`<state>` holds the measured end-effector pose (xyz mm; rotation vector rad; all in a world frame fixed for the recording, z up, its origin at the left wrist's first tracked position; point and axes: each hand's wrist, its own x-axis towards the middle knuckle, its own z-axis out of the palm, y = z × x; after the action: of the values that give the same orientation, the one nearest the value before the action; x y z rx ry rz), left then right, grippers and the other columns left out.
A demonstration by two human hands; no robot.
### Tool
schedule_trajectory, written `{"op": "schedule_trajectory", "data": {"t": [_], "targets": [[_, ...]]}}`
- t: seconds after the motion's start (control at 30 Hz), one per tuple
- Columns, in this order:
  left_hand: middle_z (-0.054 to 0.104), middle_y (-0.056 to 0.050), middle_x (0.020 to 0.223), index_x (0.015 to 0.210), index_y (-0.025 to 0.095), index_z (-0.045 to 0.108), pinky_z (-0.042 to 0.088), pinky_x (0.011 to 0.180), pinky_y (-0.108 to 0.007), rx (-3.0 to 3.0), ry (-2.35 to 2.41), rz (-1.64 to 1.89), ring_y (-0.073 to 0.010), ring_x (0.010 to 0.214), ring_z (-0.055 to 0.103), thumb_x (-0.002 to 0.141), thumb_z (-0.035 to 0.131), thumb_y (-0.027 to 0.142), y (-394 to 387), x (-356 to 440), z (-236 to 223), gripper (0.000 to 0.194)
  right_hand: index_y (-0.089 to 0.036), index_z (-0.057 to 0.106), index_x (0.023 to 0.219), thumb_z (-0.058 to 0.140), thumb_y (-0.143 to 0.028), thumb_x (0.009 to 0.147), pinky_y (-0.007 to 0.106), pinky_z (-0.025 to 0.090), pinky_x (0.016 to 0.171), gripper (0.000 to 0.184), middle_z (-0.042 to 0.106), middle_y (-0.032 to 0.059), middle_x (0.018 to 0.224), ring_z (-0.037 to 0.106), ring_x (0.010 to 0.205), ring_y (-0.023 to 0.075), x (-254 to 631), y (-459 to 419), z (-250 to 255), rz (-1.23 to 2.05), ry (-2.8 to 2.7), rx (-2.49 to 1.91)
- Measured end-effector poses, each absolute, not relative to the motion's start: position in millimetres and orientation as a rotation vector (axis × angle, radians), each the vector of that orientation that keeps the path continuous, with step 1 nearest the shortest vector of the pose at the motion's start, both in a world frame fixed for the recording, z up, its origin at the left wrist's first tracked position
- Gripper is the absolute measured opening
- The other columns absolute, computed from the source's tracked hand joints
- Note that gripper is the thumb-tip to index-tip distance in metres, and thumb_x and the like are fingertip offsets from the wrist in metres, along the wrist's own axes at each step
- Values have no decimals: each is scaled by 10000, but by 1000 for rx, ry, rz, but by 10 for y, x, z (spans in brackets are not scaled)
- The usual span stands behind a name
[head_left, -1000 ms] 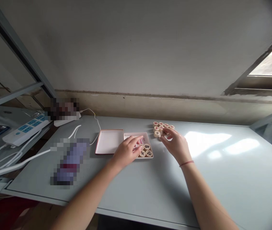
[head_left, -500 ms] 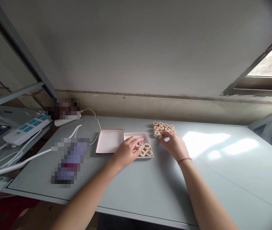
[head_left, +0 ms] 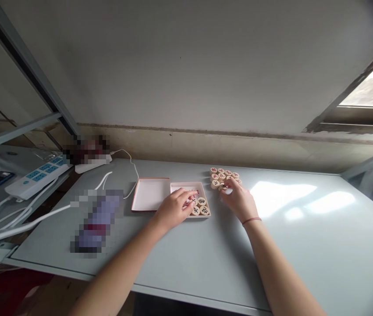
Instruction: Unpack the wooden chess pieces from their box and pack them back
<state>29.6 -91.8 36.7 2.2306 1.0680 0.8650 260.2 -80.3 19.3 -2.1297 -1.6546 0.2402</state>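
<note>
A shallow white box [head_left: 207,197] with a reddish edge holds several round xiangqi pieces [head_left: 204,210] with black characters. My left hand [head_left: 173,206] rests over the box's left part, fingers stretched and thumb apart, touching or close to the pieces there; its palm hides some of them. To the right of the box, stacked xiangqi pieces [head_left: 221,176] stand in rows, mostly with red characters on top. At the front of this group my right hand [head_left: 239,199] pinches a xiangqi piece [head_left: 222,187] between thumb and fingers, partly covering the piece and its neighbours.
The box lid [head_left: 151,194] lies inside-up, against the box's left side. Further left on the grey table [head_left: 186,254] are a blurred-out purple object [head_left: 100,221], white cables [head_left: 25,228] and a power strip [head_left: 38,175]. A wall [head_left: 186,145] runs along the back.
My right hand has shifted very slightly left, and the piece in its fingers now looks more covered or tilted. My left hand stays in nearly the same place.
</note>
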Motion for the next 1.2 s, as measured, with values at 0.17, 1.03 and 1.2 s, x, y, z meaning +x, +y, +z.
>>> {"op": "schedule_trajectory", "data": {"t": [0.17,1.03,1.2], "targets": [[643,-40,1023,1120,225,616,549,744,-245,2266,1070,873,-131,816,643,868,496,190,-912,292,349,281,-251,505,874,510,-290,761,235,307,541,119,651,9,872,537,638,146,2599,-796,172,248,-1633,-2125],[693,-42,944,993,212,670,445,832,-328,2451,1283,823,-186,903,621,873,512,218,-864,279,322,199,-238,523,857,526,-352,771,258,344,545,143,646,45,962,533,623,153,2612,-796,221,207,-1562,-2076],[687,-62,957,962,198,675,398,789,-347,2560,1455,642,-214,931,584,917,459,284,-862,305,308,236,-229,558,898,453,-448,834,267,379,562,252,639,57,860,552,634,162,2392,-905,355,252,-1678,-1811]]}}
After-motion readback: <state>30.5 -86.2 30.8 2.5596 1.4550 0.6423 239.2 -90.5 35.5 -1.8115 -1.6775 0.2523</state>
